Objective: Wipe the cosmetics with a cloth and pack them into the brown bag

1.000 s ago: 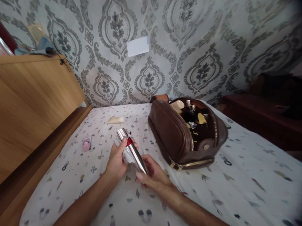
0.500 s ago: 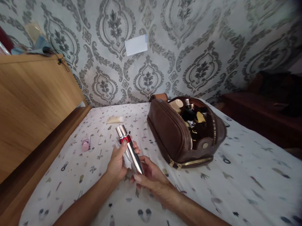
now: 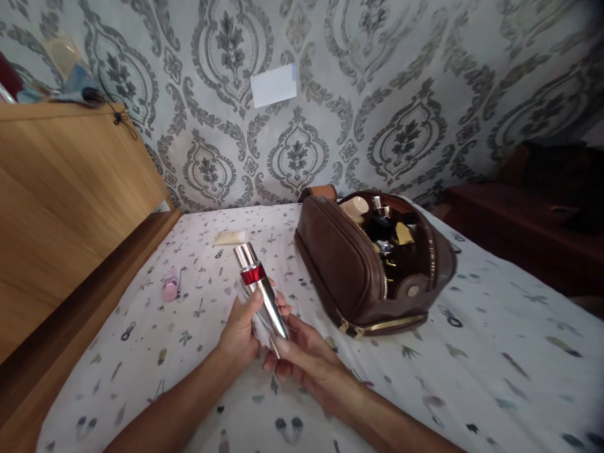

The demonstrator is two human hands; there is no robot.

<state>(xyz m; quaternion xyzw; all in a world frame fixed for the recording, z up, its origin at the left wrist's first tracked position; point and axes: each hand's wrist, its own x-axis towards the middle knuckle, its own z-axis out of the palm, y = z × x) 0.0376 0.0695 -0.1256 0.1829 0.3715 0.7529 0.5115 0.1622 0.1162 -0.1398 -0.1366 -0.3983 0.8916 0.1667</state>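
A shiny silver bottle (image 3: 270, 308) with a red band and a silver cap is held tilted over the bed, cap end pointing up and left. My left hand (image 3: 242, 327) is closed round its middle, the thumb lying along the front. Around the lower end, my right hand (image 3: 304, 353) grips with thumb and fingers. Right of the hands stands a brown toiletry bag (image 3: 335, 261), unzipped at the top. Inside it show a beige-capped container (image 3: 355, 207), a dark bottle with a silver top (image 3: 379, 223) and a gold item (image 3: 404, 234).
On the patterned sheet (image 3: 194, 409) lie a cream tube (image 3: 230, 238) and a small pink tube (image 3: 170, 285). A wooden board (image 3: 66, 223) borders the left side. The patterned wall (image 3: 295, 146) rises behind, with a white card (image 3: 273, 86) on it. Dark red furniture (image 3: 522, 229) stands right.
My left thumb has slid down from the red band onto the silver body. The bottle has shifted slightly right, and my right hand has closed further round its lower end.
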